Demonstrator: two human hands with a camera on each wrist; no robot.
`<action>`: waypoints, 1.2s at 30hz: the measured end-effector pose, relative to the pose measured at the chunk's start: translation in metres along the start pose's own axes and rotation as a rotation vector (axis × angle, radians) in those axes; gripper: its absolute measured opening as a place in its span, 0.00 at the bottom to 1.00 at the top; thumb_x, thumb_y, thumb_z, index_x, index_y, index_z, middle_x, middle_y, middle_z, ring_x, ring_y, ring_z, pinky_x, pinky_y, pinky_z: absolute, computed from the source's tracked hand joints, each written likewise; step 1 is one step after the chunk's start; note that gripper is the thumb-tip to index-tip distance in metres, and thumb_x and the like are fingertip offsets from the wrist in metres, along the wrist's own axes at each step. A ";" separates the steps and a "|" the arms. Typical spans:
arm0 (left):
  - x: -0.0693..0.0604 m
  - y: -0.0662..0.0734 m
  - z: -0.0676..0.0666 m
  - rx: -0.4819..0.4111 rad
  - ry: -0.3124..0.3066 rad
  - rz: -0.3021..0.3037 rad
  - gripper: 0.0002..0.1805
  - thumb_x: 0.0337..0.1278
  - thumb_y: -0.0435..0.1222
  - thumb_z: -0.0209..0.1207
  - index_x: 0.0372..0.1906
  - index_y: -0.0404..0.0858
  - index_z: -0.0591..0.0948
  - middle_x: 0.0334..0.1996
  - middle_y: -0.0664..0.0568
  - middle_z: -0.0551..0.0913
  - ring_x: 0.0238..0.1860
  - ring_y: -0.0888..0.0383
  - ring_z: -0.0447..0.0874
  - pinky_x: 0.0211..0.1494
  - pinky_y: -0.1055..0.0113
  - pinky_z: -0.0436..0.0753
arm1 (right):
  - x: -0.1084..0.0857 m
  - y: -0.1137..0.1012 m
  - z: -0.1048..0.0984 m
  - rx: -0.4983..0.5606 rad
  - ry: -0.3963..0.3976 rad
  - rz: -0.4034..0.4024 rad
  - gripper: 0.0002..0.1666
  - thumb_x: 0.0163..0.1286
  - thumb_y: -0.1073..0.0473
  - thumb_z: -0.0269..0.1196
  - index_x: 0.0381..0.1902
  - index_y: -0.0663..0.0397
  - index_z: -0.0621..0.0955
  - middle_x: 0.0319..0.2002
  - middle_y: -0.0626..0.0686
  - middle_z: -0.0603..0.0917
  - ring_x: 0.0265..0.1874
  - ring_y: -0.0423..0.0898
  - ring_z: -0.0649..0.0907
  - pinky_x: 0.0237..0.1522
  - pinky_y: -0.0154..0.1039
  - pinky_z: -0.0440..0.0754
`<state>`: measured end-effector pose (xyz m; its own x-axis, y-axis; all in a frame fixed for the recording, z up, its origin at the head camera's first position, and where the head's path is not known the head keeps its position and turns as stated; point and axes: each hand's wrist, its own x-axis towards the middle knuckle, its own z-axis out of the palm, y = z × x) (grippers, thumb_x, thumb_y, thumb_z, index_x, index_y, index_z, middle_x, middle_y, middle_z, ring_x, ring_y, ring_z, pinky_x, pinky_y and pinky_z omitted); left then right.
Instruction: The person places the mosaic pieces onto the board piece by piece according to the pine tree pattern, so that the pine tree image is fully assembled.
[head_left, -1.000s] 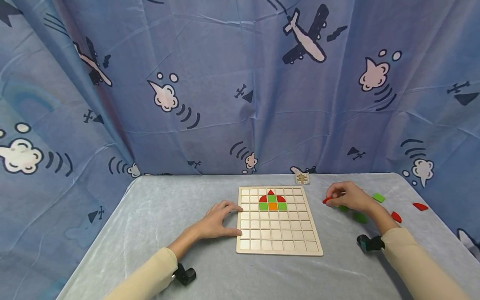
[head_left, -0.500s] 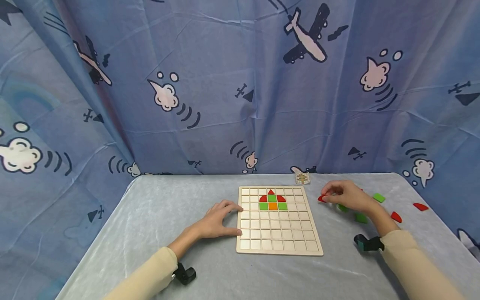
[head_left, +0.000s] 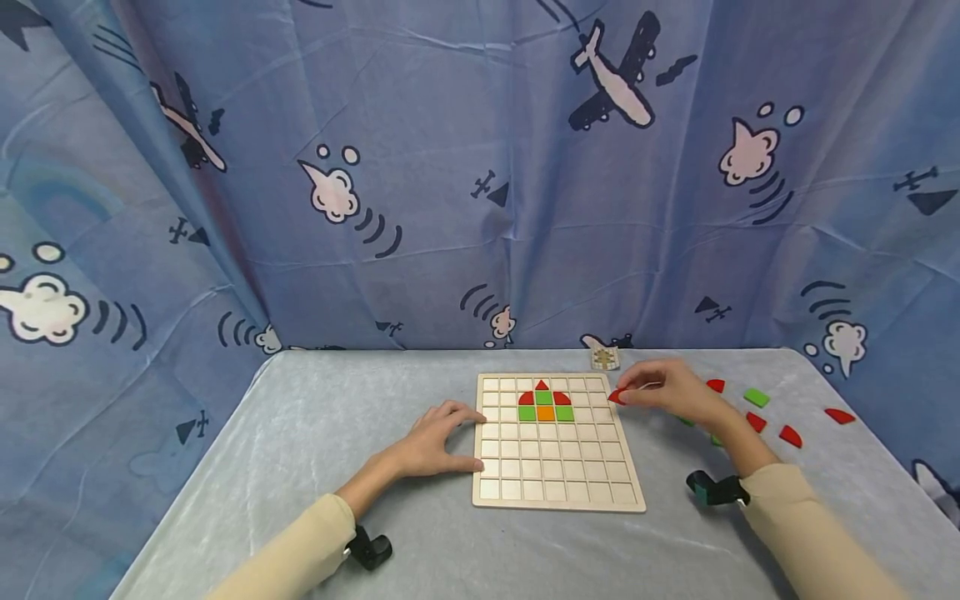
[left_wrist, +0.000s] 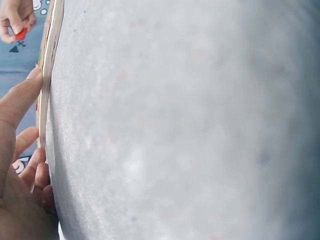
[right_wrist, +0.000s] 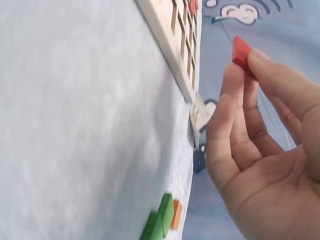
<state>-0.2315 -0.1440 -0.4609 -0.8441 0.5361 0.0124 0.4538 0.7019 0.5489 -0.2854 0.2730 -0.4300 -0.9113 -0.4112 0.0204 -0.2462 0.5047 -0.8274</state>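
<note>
A square wooden grid board [head_left: 558,493] lies on the table; red, green and one orange piece [head_left: 545,412] fill some cells in its upper half. My left hand [head_left: 429,443] rests at the board's left edge, thumb and fingers spread and touching the rim. Between thumb and fingertips my right hand [head_left: 671,392] pinches a small red piece [right_wrist: 240,51], held at the board's upper right edge in the head view. That piece looks flat with a pointed end; the fingers cover part of it.
Loose red pieces [head_left: 791,436] and green pieces [head_left: 757,397] lie right of the board, some partly behind the right arm. A small patterned card [head_left: 604,357] sits near the table's back edge. Behind the table hangs a blue curtain [head_left: 420,167] with printed airplanes.
My right hand has moved left with the red piece, from the loose pieces to the board's right edge, uncovering more red pieces. The left hand has stayed in place.
</note>
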 end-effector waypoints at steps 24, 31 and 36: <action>0.000 0.000 0.001 0.007 0.006 0.001 0.38 0.48 0.57 0.70 0.66 0.54 0.73 0.64 0.53 0.71 0.67 0.51 0.67 0.67 0.46 0.66 | 0.032 -0.031 0.045 -0.043 -0.109 -0.088 0.12 0.63 0.55 0.70 0.42 0.54 0.86 0.40 0.53 0.88 0.40 0.43 0.82 0.43 0.35 0.81; 0.000 0.000 0.002 0.010 0.008 0.000 0.39 0.48 0.58 0.70 0.66 0.54 0.73 0.65 0.53 0.71 0.67 0.51 0.67 0.67 0.45 0.66 | 0.043 -0.040 0.060 -0.005 -0.183 -0.136 0.11 0.65 0.59 0.68 0.43 0.58 0.85 0.43 0.59 0.88 0.40 0.45 0.84 0.40 0.36 0.82; 0.000 0.000 0.001 0.007 0.006 0.003 0.38 0.48 0.57 0.70 0.67 0.54 0.73 0.65 0.54 0.71 0.67 0.51 0.67 0.67 0.45 0.66 | 0.051 -0.047 0.071 0.008 -0.197 -0.123 0.10 0.65 0.60 0.68 0.43 0.58 0.85 0.43 0.58 0.87 0.40 0.46 0.84 0.41 0.36 0.82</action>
<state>-0.2313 -0.1432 -0.4616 -0.8444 0.5353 0.0190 0.4581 0.7034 0.5434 -0.2964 0.1741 -0.4296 -0.7922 -0.6101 0.0121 -0.3485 0.4361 -0.8297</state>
